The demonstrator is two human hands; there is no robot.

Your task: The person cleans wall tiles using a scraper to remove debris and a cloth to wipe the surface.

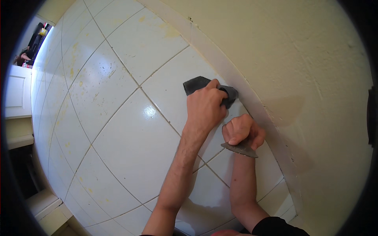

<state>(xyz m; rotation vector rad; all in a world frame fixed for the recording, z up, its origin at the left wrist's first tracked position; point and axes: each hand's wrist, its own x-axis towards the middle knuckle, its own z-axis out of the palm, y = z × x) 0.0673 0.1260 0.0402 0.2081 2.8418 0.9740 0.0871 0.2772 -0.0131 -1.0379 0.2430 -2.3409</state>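
Observation:
My left hand [206,103] is closed on a dark grey cloth [195,84], pressing it on the white tiled floor [130,145] close to the baseboard. Part of the cloth sticks out beyond the fingers on both sides. Just nearer to me, my right hand [243,131] is wrapped round a scraper [240,150]. Its worn, wide metal blade points back toward my forearm, and the fingers hide its handle. The right hand is beside the baseboard, apart from the cloth.
A pale baseboard [236,78] runs along a cream wall [299,51] on the right. Yellowish specks and smears [80,83] mark the tiles on the left. At the far left are a white panelled door [18,92] and a dark opening [24,169].

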